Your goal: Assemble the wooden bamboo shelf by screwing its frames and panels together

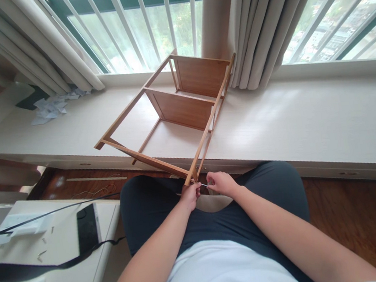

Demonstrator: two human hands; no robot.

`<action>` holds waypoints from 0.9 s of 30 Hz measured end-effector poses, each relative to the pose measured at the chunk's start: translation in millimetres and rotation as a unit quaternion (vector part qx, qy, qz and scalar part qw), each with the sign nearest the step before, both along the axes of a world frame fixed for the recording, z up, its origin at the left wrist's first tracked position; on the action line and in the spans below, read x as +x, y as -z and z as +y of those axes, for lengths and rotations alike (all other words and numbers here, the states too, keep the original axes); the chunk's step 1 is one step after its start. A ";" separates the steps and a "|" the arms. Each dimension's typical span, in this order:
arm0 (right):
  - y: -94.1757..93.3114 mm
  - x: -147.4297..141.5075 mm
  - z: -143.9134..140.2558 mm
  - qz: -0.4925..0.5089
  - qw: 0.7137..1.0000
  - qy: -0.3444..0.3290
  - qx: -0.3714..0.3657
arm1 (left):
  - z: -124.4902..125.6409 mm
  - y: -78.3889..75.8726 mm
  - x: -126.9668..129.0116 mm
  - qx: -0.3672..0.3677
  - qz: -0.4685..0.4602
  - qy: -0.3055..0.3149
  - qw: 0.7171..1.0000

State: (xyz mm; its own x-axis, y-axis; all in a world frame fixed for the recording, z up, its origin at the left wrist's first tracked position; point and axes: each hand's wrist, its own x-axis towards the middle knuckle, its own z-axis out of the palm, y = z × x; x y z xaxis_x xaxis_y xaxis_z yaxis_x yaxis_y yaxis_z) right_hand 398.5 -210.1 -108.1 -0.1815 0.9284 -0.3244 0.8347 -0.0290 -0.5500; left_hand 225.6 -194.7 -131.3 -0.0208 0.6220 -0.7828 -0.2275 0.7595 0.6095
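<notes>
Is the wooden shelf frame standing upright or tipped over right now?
Tipped. The wooden shelf frame lies on its side across the white window ledge, its near corner overhanging toward the lap, where the left hand and right hand meet.

A single head-worn camera looks forward and steeply down from above the seated person's lap [219,220], close to both hands. Farther off it takes in the window ledge [309,115] and window [145,26].
</notes>
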 end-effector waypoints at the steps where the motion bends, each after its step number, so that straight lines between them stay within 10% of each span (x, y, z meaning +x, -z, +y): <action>1: -0.4 0.0 0.0 -0.004 1.000 0.000 0.002 | 0.0 -0.3 0.3 -0.001 0.000 -0.001 1.000; 27: -9.2 -2.7 -1.2 -0.079 0.996 -0.031 0.001 | 0.4 0.8 1.2 -0.007 0.006 -0.005 1.000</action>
